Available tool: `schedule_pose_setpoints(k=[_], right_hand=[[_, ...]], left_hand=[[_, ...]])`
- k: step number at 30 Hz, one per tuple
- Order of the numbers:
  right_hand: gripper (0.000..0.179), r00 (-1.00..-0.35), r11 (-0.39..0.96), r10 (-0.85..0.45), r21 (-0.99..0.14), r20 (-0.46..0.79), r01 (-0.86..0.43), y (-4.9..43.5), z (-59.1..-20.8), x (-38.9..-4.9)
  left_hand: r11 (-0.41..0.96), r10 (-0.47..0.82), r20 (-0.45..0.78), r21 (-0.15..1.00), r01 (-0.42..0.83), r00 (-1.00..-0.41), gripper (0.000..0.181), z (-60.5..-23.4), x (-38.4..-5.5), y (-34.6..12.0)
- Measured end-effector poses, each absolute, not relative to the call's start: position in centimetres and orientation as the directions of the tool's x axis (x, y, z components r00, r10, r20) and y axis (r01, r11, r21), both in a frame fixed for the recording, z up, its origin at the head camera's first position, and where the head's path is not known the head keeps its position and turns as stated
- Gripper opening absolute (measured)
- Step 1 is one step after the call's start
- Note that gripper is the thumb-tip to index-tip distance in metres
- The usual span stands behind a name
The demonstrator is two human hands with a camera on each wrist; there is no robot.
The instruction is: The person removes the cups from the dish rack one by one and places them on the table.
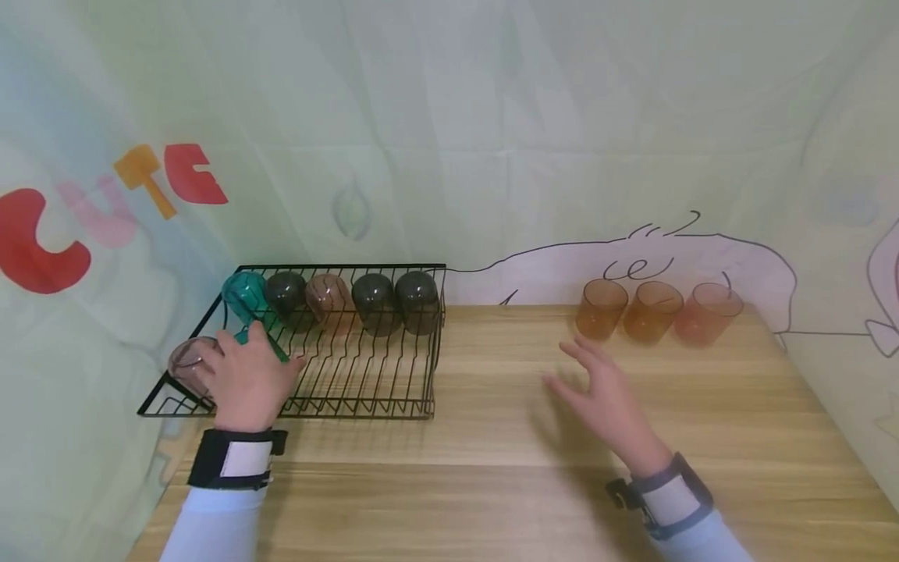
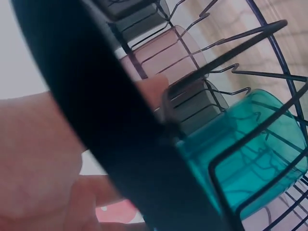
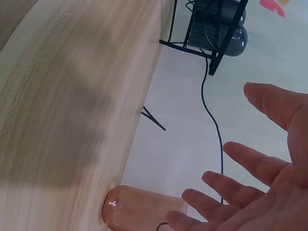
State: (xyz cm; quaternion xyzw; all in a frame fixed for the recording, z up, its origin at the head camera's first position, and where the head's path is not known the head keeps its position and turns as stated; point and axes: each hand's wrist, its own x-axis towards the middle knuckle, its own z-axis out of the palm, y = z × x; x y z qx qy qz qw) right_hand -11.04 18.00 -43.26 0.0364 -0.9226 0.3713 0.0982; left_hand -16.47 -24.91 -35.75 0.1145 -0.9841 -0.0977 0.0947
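Observation:
My left hand (image 1: 253, 382) reaches over the front left of a black wire rack (image 1: 337, 406), its thumb and fingers spread round a teal glass (image 1: 242, 336) that is mostly hidden under the palm. Just left of it a pale purple glass (image 1: 188, 361) leans in the rack, overlapped by a finger. My right hand (image 1: 609, 400) hovers over the wooden table with fingers apart and nothing in them. Ahead of it stands an amber glass (image 1: 602, 311); in the right wrist view that glass (image 3: 139, 208) lies beyond the fingertips.
Along the rack's back row, upside down, are another teal glass (image 1: 243, 295), a pink glass (image 1: 328, 300) and several dark grey glasses (image 1: 377, 303). A second amber glass (image 1: 653, 314) and an orange-pink glass (image 1: 708, 314) stand at the table's back right, before a printed curtain (image 1: 449, 140).

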Motion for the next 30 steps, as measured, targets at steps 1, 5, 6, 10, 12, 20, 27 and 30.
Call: schedule_pose_setpoints(k=[1,5,6,10,12,20,27,30], right_hand=[[0.070,-0.978,0.718,0.004,-0.681,0.208,-0.142,18.0,-43.3,-11.0],[0.069,-0.977,0.709,0.002,-0.689,0.215,-0.150,18.0,-43.3,-11.0],[0.069,-0.976,0.708,0.002,-0.690,0.216,-0.152,18.1,-43.3,-11.0],[0.068,-0.976,0.708,0.004,-0.689,0.218,-0.151,18.2,-43.3,-11.1],[0.068,-0.976,0.708,0.008,-0.691,0.216,-0.147,18.3,-43.3,-11.1],[0.073,-0.978,0.702,0.005,-0.697,0.206,-0.144,18.4,-43.0,-10.8],[0.067,-0.978,0.698,0.016,-0.702,0.209,-0.139,18.5,-43.0,-10.6],[0.064,-0.976,0.700,0.023,-0.701,0.217,-0.139,18.4,-42.9,-10.5]], left_hand=[[0.954,-0.246,0.164,0.215,-0.209,-0.955,0.078,-35.8,-16.5,-24.9],[0.954,-0.242,0.180,0.224,-0.200,-0.953,0.072,-36.0,-16.5,-24.8],[0.954,-0.237,0.186,0.231,-0.192,-0.954,0.071,-36.0,-16.5,-24.8],[0.957,-0.212,0.223,0.245,-0.156,-0.951,0.064,-36.1,-16.4,-24.5],[0.961,-0.199,0.251,0.238,-0.139,-0.947,0.057,-36.1,-16.4,-24.2],[0.974,-0.174,0.327,0.195,-0.113,-0.929,0.041,-36.1,-16.5,-23.8],[0.971,-0.184,0.346,0.206,-0.117,-0.920,0.045,-36.1,-16.3,-23.2],[0.970,-0.170,0.367,0.224,-0.091,-0.914,0.050,-35.6,-15.9,-22.5]])
